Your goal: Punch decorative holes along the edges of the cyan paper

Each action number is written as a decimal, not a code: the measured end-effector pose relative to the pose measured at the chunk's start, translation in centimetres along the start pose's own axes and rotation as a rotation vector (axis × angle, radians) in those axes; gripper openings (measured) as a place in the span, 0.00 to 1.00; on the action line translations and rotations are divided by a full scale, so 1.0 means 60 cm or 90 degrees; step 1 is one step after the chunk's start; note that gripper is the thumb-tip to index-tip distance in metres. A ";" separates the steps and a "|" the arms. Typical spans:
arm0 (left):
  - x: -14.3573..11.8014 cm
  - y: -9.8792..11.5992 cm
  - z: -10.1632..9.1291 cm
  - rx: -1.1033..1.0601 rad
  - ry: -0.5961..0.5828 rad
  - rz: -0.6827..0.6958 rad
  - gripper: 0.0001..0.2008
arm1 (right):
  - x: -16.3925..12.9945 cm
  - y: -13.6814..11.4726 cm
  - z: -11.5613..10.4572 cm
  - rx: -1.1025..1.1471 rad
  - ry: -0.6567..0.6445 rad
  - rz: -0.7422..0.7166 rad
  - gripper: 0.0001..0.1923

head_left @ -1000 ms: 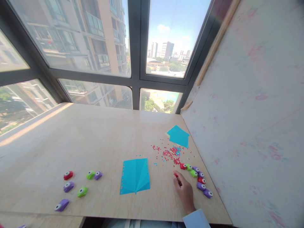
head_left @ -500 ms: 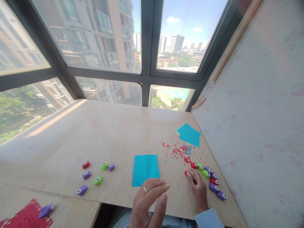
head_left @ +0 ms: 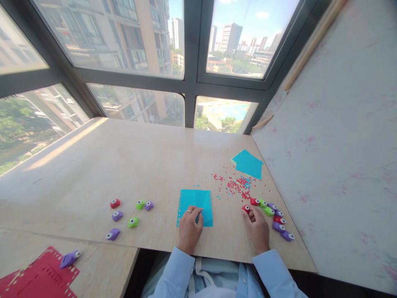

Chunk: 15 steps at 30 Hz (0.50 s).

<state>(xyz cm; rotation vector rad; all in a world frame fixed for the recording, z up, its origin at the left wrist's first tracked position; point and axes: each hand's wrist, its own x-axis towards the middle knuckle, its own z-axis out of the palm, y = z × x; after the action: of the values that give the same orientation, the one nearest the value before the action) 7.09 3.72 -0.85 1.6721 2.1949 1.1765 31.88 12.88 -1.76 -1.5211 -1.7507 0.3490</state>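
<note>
Bottom left corner: red punched sheet (head_left: 43,277) w/ a purple punch (head_left: 70,258) on it. Lower left of centre on the table (head_left: 130,161): loose group of punches (head_left: 128,213), red, purple, green. Centre bottom: left hand (head_left: 189,227), ring on, fingers flat & lightly curled on near edge of the blue paper (head_left: 196,200). Right of that: right hand (head_left: 257,225), fingertips pinching a red punch (head_left: 246,209) resting on the table. Lower right: row of punches (head_left: 274,217) just beside it; red & blue confetti (head_left: 235,186) and blue paper stack (head_left: 248,164) further up.
</note>
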 end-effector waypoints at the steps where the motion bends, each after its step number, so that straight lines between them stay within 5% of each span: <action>1: 0.002 0.001 0.002 0.005 -0.004 -0.001 0.11 | 0.001 0.001 -0.002 0.018 -0.001 -0.010 0.33; 8: 0.009 0.006 0.003 0.005 -0.009 -0.005 0.10 | -0.001 -0.011 -0.002 0.182 -0.061 -0.047 0.20; 15: 0.009 0.007 0.000 -0.015 -0.018 -0.017 0.10 | -0.004 -0.081 0.027 0.536 -0.191 0.175 0.21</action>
<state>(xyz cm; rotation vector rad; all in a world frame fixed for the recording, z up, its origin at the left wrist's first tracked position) 7.22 4.20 -0.41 1.6349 2.1708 1.1601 27.28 11.93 0.25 -1.0966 -1.3104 1.3213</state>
